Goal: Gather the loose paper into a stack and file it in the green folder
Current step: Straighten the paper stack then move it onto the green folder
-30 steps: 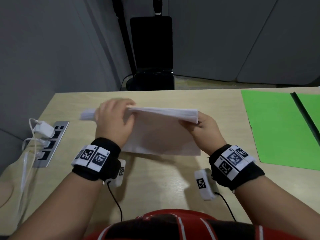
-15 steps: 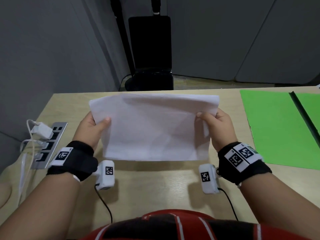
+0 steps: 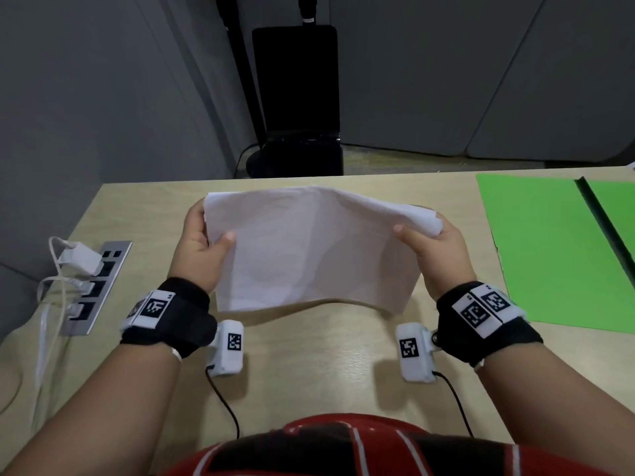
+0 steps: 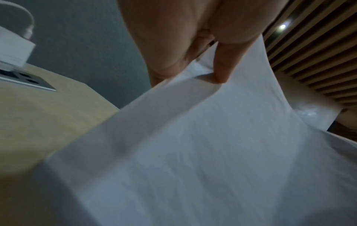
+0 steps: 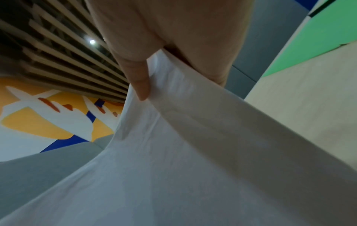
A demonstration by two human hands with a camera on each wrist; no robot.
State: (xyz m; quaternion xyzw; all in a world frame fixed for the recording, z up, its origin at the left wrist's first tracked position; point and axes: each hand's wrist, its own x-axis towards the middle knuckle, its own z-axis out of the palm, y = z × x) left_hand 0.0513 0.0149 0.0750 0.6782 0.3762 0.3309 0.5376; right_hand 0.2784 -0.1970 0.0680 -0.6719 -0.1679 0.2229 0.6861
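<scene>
Desk (image 3: 309,372), paper stack (image 3: 309,249) hiding fingers

Paper stack (image 3: 309,249): plain white, no print visible; greyish in shade on both wrist views. Green folder (image 3: 536,249) at 3 o'clock: bright solid green, dark spine strip (image 3: 599,214) down the middle. Surface (image 3: 309,365): pale beige wood grain. Wristbands (image 3: 171,314): black, with white tags carrying black square-code patterns; same codes on the white wrist camera housings (image 3: 228,348). Power strip (image 3: 98,286) at 9 o'clock: silver-grey, black sockets, white charger (image 3: 80,257) and white cables. Walls: grey panels. Black box (image 3: 297,97) at 12 o'clock. Shirt (image 3: 343,448): red and black with white stripes. Right wrist view: mural (image 5: 48,116) in yellow, white, blue, orange; tan slatted ceiling (image 5: 63,50).
</scene>
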